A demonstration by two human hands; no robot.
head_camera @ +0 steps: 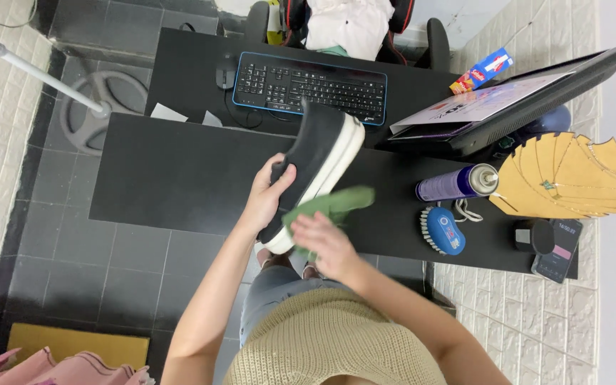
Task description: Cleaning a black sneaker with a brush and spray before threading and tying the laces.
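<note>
- The left hand (269, 196) was clamped around the heel end of a dark slip-on shoe (315, 167), fingers wrapped over the upper, holding it tilted above the surface (180, 171) at the centre of the frame, toe pointing to the upper right.
- The right hand (326, 239) was closed on a green cloth (333, 205), pressing it against the shoe's white sole edge low on the side; the hand was blurred, so the exact finger grip could not be told.
- The step in hand looked like wiping the white sole rim, with the heel end under the cloth and the toe end not yet covered.
- The next move would likely call for a firm hold by the left hand while the cloth ran along the rim toward the toe, or a turn of the shoe to present another side.
- To the right of centre a blue-capped brush (443, 229) lay bristles sideways, just below a purple spray can (458, 183) lying on its side.
- Further right sat a phone (557, 249) beside a small black block.
- In the upper middle of the frame stood a black keyboard (309, 85), and a slanted monitor (515, 100) in the upper right.
</note>
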